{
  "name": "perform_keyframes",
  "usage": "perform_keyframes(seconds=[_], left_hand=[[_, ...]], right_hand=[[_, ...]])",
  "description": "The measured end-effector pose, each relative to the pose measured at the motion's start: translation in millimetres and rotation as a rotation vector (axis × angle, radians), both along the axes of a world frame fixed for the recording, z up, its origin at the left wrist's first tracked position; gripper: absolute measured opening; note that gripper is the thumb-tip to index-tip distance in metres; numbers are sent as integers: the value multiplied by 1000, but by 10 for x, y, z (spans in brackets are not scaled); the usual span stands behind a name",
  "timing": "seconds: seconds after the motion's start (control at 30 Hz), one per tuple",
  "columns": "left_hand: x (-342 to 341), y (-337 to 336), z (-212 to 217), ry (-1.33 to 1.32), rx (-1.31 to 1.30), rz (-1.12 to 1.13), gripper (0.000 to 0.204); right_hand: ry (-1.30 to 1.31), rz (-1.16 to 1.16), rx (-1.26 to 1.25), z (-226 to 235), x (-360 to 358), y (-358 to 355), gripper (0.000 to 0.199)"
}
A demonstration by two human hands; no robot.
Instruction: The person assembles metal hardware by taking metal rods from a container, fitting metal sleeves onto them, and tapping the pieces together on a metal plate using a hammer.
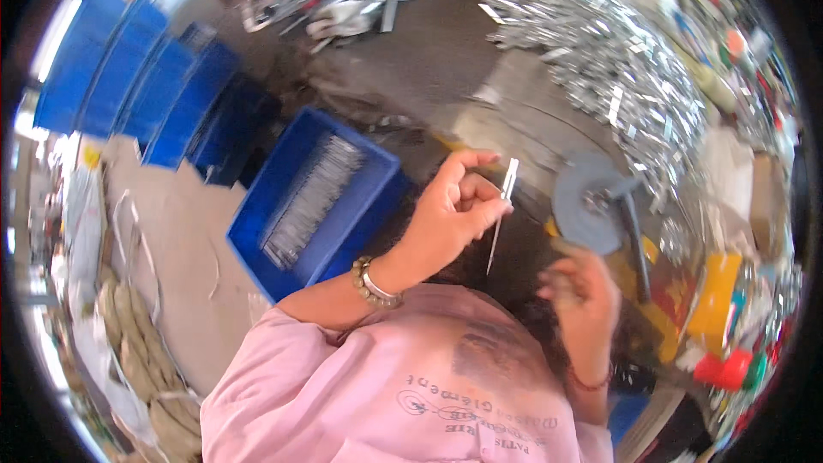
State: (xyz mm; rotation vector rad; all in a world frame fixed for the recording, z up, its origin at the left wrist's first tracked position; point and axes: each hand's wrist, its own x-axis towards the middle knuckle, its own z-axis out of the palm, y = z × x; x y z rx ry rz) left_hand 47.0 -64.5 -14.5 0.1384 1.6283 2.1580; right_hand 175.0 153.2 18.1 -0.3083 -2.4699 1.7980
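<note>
While pinching a thin metal strip [504,206] between thumb and fingertips, left hand [454,210] clamped on its upper part, strip hanging down past the grip. Just left of that grip, a blue bin [291,171] of stacked metal strips [313,199]. Right of it, a grey disc tool [591,201]. Below that, right hand [583,291] loosely curled; cannot tell whether holding anything.

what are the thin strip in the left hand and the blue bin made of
Thin strip pinched in the left hand: looks like bright metal, silvery and shiny, like the piled pieces beyond. Blue bin: probably moulded plastic, with even matte colour and a thick rim.
</note>
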Motion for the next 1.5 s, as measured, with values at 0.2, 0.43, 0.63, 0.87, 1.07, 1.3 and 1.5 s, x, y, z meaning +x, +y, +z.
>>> perform_keyframes(seconds=[0.2, 0.43, 0.63, 0.87, 1.07, 1.3, 1.5], left_hand=[[-302, -1119, -649, -67, -194, 451, 50], [-723, -2305, -1980, -312, -397, 741, 50], [-1312, -2862, -2547, -283, -539, 774, 54], [-1596, -2857, -2880, -262, -586, 866, 49], [-1607, -3632, -3323, -32, -1098, 829, 54], [-1887, -1753, -1051, 623, -602, 898, 19], [-1709, -225, 412, 979, -553, 290, 25]], right_hand=[[32, -268, -119, -134, -186, 274, 24], [55, -330, -113, -161, -223, 253, 28], [81, -300, -106, -176, -213, 266, 27], [74, -348, -76, -177, -160, 230, 23], [72, -296, -133, -155, -201, 227, 21], [30, -240, -175, -51, -180, 241, 21], [74, -163, -187, -50, -203, 231, 17]])
